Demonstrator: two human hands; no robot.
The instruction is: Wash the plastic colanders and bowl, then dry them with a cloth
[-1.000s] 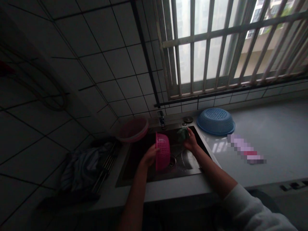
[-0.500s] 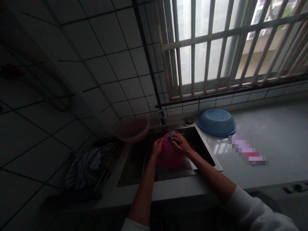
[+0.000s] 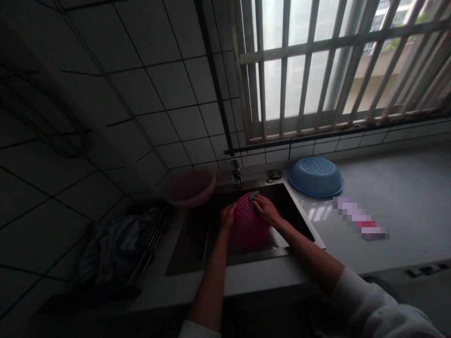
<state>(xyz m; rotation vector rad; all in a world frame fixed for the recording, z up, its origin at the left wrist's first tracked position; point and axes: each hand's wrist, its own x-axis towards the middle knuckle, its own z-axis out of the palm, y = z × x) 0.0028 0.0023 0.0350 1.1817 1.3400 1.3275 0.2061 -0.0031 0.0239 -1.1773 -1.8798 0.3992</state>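
A pink perforated plastic basket [image 3: 247, 226] is held over the steel sink [image 3: 197, 237], its rounded outside turned towards me. My left hand [image 3: 228, 217] grips its left rim with closed fingers. Pressed against the top of the basket, my right hand [image 3: 265, 209] is closed on a small greenish sponge [image 3: 252, 195]. Most of the sponge is hidden under the fingers.
A tap [image 3: 236, 172] stands behind the sink. A pink bowl [image 3: 192, 186] sits at the sink's back left corner. On the counter to the right, a blue colander [image 3: 315, 176] lies upside down. Crumpled cloth [image 3: 116, 246] lies on a rack at left. Barred window [image 3: 334, 65] above.
The basket has turned from edge-on to dome-up. My right hand came down from beside it with the sponge onto its top and has shifted slightly along it since.
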